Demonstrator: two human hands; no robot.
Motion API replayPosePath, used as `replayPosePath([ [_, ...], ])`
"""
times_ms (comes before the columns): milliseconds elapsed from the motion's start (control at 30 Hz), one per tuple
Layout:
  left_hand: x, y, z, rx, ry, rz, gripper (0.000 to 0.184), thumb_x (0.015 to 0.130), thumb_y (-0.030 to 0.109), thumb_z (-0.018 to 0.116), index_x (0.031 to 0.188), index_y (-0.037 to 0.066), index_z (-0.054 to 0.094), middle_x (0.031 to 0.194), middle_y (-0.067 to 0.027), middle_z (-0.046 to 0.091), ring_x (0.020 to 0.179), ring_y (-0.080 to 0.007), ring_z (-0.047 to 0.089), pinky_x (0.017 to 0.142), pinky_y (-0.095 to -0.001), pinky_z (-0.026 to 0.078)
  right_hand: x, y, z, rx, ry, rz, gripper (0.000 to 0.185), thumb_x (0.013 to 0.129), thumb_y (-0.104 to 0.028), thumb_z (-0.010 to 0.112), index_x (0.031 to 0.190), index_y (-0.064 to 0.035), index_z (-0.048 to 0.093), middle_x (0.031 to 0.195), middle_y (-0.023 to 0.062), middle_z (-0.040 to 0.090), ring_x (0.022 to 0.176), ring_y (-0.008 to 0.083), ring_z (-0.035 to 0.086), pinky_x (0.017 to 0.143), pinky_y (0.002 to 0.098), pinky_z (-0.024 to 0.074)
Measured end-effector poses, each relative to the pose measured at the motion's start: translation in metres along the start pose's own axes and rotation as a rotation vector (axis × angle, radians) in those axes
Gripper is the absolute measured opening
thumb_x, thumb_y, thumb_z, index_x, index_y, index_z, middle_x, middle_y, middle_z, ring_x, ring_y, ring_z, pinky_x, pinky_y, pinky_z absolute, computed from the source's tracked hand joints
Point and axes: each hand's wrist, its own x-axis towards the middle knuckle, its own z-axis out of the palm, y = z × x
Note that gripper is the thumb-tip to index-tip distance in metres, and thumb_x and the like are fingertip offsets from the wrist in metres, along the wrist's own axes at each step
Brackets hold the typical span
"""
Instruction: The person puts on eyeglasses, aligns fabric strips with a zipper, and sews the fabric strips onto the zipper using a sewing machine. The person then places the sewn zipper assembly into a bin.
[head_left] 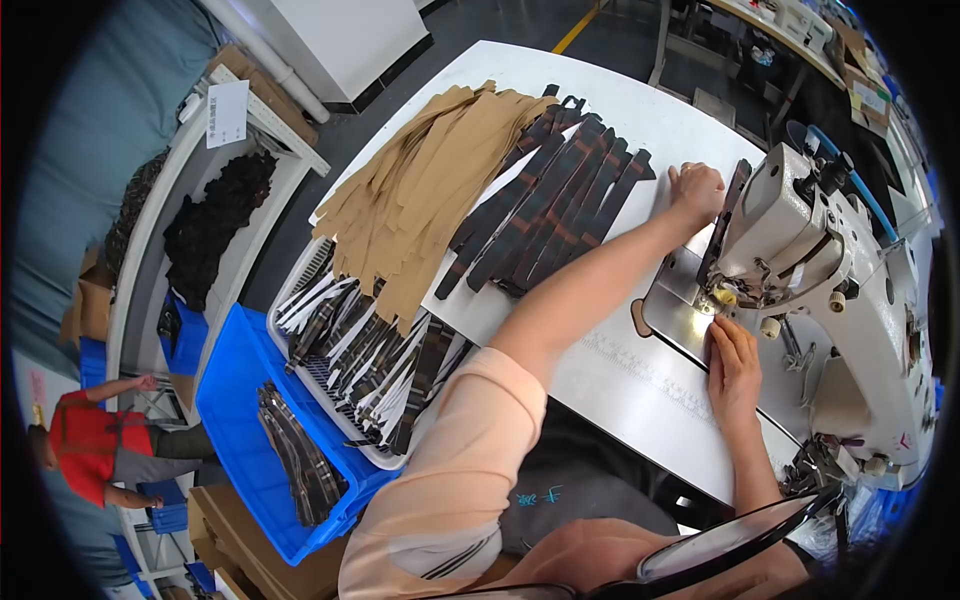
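My left hand [697, 192] is closed in a fist above the table, behind the sewing machine's needle area. Beside its knuckles runs a dark fabric strip [728, 210], which leads down to the presser foot; whether the fingers grip anything is hidden. My right hand [735, 368] lies with fingers stretched out at the front edge of the metal needle plate [682, 312], fingertips just short of the presser foot. No cloth can be made out under it. The white sewing machine [800, 235] stands to the right of both hands.
Tan strips [430, 180] and dark plaid strips [570, 200] lie on the white table [590, 370]. A white basket [375, 455] of plaid strips and a blue bin [235, 400] stand at the left. Beyond them are a shelf [140, 250] and a person in red [90, 440].
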Motion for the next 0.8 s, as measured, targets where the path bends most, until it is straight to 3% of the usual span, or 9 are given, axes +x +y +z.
replayPosePath([
  [133, 0.014, -0.003, 0.039, 0.273, 0.06, -0.072, 0.045, 0.076, 0.024, 0.062, 0.117, 0.009, 0.054, 0.139, -0.0244, 0.037, 0.133, -0.0445, 0.026, 0.104, -0.0592, 0.019, -0.002, 0.001, 0.002, 0.027, -0.006, 0.015, 0.022, 0.079, 0.002, 0.061, 0.102, 0.0006, 0.063, 0.11, 0.0125, 0.062, 0.101, 0.0317, 0.059, 0.086, 0.0384, 0.0479],
  [167, 0.008, 0.007, 0.027, 0.213, -0.113, -0.102, 0.07, 0.078, 0.038, 0.064, 0.134, 0.005, 0.039, 0.152, -0.0151, 0.019, 0.143, -0.0279, 0.007, 0.11, -0.0571, 0.004, -0.001, 0.003, 0.001, 0.025, -0.002, 0.018, 0.022, 0.079, 0.001, 0.061, 0.101, 0.0003, 0.064, 0.11, 0.0123, 0.062, 0.101, 0.0316, 0.059, 0.086, 0.0382, 0.0479],
  [233, 0.011, -0.008, 0.064, 0.134, -0.04, 0.173, 0.068, 0.078, 0.037, 0.064, 0.133, 0.005, 0.041, 0.15, -0.016, 0.022, 0.143, -0.0269, 0.008, 0.111, -0.0549, 0.003, 0.0, 0.005, 0.001, 0.026, -0.008, 0.024, 0.023, 0.079, 0.001, 0.062, 0.102, -0.0004, 0.064, 0.111, 0.0116, 0.062, 0.101, 0.0313, 0.059, 0.085, 0.0378, 0.0481],
  [400, 0.033, -0.001, 0.061, -0.417, 0.099, 0.038, 0.028, 0.08, 0.027, 0.061, 0.094, 0.003, 0.063, 0.099, -0.0176, 0.067, 0.099, -0.0352, 0.062, 0.089, -0.0431, 0.044, 0.0, 0.004, 0.0, 0.05, -0.01, 0.03, 0.024, 0.079, 0.001, 0.062, 0.102, -0.0015, 0.064, 0.111, 0.0103, 0.063, 0.095, 0.0306, 0.06, 0.083, 0.037, 0.0486],
  [433, 0.03, 0.004, 0.04, -0.474, 0.316, -0.087, 0.02, 0.078, 0.02, 0.065, 0.078, 0.001, 0.061, 0.074, -0.0149, 0.067, 0.07, -0.0344, 0.065, 0.067, -0.042, 0.05, -0.001, 0.004, 0.0, 0.056, -0.009, 0.032, 0.023, 0.079, 0.0, 0.062, 0.102, -0.0016, 0.064, 0.111, 0.0103, 0.063, 0.095, 0.0306, 0.06, 0.083, 0.0369, 0.0485],
  [533, 0.036, -0.011, -0.004, -1.246, 0.437, -0.12, 0.014, 0.081, 0.004, 0.065, 0.092, -0.003, 0.059, 0.083, -0.0083, 0.065, 0.068, -0.0141, 0.061, 0.06, -0.0285, 0.05, -0.001, 0.006, -0.001, 0.067, -0.007, 0.02, 0.022, 0.08, 0.0, 0.062, 0.101, -0.0017, 0.064, 0.111, 0.0105, 0.063, 0.095, 0.0307, 0.06, 0.083, 0.0364, 0.0483],
  [700, -0.059, -0.013, -0.125, -1.598, 0.124, -0.265, 0.025, 0.089, 0.025, 0.063, 0.098, 0.003, 0.058, 0.084, -0.0029, 0.056, 0.065, -0.0103, 0.051, 0.06, -0.0255, 0.042, 0.0, 0.005, -0.002, 0.09, -0.003, 0.016, 0.019, 0.081, -0.001, 0.061, 0.1, -0.0006, 0.064, 0.11, 0.0113, 0.062, 0.098, 0.0309, 0.059, 0.084, 0.0368, 0.0477],
  [767, -0.112, -0.036, -0.16, -2.048, -0.386, 0.068, 0.033, 0.09, 0.023, 0.058, 0.111, -0.001, 0.053, 0.078, -0.0018, 0.049, 0.058, -0.0093, 0.043, 0.065, -0.0235, 0.038, -0.002, 0.006, -0.003, 0.083, -0.016, 0.016, 0.02, 0.082, 0.001, 0.059, 0.102, 0.0003, 0.063, 0.112, 0.0123, 0.062, 0.101, 0.0305, 0.058, 0.086, 0.0357, 0.0466],
  [800, -0.137, -0.036, -0.17, -2.072, -0.339, 0.065, 0.035, 0.09, 0.025, 0.056, 0.114, -0.001, 0.053, 0.077, -0.0029, 0.051, 0.053, -0.0076, 0.038, 0.06, -0.0229, 0.036, -0.001, 0.006, -0.003, 0.081, -0.025, 0.015, 0.021, 0.082, 0.001, 0.058, 0.103, 0.0008, 0.063, 0.112, 0.0128, 0.061, 0.102, 0.0304, 0.057, 0.087, 0.0351, 0.046],
])
